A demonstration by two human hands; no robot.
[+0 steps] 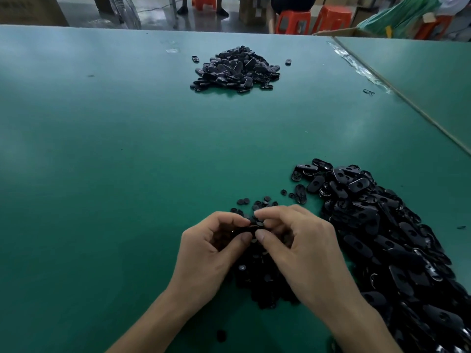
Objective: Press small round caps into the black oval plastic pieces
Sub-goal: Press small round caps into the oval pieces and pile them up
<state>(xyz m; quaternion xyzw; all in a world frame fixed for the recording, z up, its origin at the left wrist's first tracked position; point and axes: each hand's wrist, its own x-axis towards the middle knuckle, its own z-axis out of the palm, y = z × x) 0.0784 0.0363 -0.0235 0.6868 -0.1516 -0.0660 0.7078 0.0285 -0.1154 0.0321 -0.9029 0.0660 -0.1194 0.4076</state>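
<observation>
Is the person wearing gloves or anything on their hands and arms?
No gloves. The left hand and the right hand are both bare, with short, plain fingernails. No rings show on the fingers, and there is no watch or bracelet at either wrist. The forearms are bare too: no sleeve shows anywhere up to the bottom edge of the picture.

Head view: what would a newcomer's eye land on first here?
The two hands meeting at bottom centre: the left hand and right hand together pinch a small black part over a heap of round caps. Next comes the big heap of black oval pieces sprawling down the right side of the green table, and a smaller pile far across it.
</observation>
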